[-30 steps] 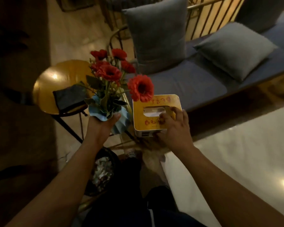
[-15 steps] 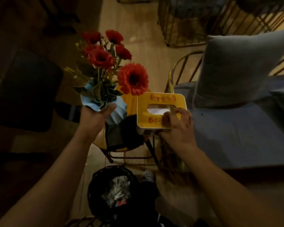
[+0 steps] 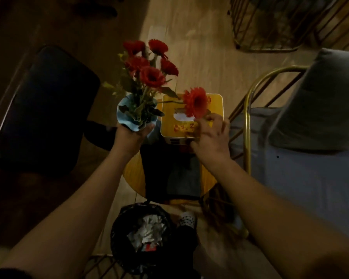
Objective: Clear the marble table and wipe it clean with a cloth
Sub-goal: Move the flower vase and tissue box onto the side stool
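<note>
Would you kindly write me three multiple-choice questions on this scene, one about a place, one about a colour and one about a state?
1. Where does the dark cloth lie?
A. on the round table
B. in the bin
C. on the sofa

2. What colour is the top of the box?
A. white
B. yellow
C. green

3. What is the left hand doing?
A. hanging empty
B. wiping
C. holding the vase

Answers:
1 A: the cloth lies spread over the round table's wooden top, below the box.
2 B: the box's top is plainly yellow around its slot.
3 C: the left hand grips the blue vase from below, with the red flowers standing in it.
</note>
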